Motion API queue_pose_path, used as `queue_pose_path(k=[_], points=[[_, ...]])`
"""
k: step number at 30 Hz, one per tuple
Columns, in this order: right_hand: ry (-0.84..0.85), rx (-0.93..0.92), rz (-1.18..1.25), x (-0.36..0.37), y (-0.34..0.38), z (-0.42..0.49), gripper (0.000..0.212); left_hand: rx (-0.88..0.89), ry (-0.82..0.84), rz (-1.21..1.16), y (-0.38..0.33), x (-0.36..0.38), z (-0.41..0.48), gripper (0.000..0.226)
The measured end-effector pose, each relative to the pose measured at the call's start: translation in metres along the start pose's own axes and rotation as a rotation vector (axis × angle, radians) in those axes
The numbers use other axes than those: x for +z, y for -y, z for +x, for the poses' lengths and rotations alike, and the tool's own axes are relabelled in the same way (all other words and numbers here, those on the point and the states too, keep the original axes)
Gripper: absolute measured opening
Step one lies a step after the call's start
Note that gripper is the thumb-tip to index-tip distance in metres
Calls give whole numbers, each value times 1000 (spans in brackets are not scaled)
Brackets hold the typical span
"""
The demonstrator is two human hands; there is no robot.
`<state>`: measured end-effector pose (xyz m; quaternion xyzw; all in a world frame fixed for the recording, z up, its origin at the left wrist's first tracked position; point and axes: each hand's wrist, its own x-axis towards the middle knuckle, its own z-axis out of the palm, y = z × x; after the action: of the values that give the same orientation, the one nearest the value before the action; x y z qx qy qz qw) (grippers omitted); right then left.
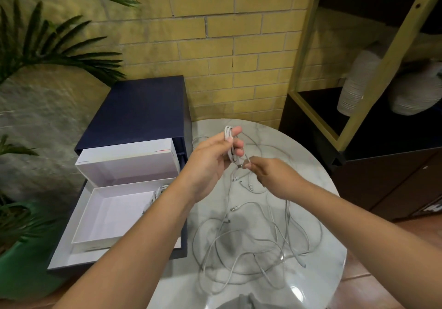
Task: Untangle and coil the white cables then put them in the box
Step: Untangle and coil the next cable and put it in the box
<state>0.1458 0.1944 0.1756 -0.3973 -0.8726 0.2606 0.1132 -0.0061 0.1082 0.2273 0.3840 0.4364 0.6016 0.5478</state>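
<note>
My left hand (210,158) grips a coiled white cable (228,133) above the round marble table (318,213). My right hand (270,177) pinches the loose plug end of that cable (244,165) just to the right of the coil. A tangle of several white cables (251,244) lies on the table below both hands. The open white box (107,215) sits to the left in a dark blue case, with a coiled cable (156,192) at its right edge, partly hidden by my left forearm.
The dark blue lid (138,110) stands raised behind the box, with a white inner lid (129,160). Palm leaves (47,45) and a green pot (21,270) are at the left. A dark shelf unit (358,129) with white vases stands at the right.
</note>
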Motion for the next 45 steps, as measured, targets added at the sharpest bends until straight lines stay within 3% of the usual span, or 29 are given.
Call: queue_pose_path(k=[4, 10, 17, 22, 28, 35, 40, 45], points=[[73, -71, -191, 20, 5, -9, 27, 17, -73, 60, 3, 4, 5, 38], [114, -172, -344, 23, 22, -16, 21, 46, -167, 354, 18, 5, 16, 52], [45, -291, -464, -2, 34, -22, 21, 52, -109, 825, 27, -17, 14, 60], [-52, -321, -513, -21, 31, -18, 13, 0, 12, 977, 33, -27, 8, 63], [-121, -423, -467, -34, 23, -8, 4, 23, 103, 1104, 38, -28, 4, 35], [-329, -511, -613, -39, 22, -5, 11, 3, 135, 1138, 38, -28, 6, 12], [-270, -474, -490, -39, 22, -3, 11, -41, 139, 987, 32, -24, 1, 45], [-222, -468, -438, -39, 18, -4, 10, -70, 91, 768, 28, -20, 0, 20]])
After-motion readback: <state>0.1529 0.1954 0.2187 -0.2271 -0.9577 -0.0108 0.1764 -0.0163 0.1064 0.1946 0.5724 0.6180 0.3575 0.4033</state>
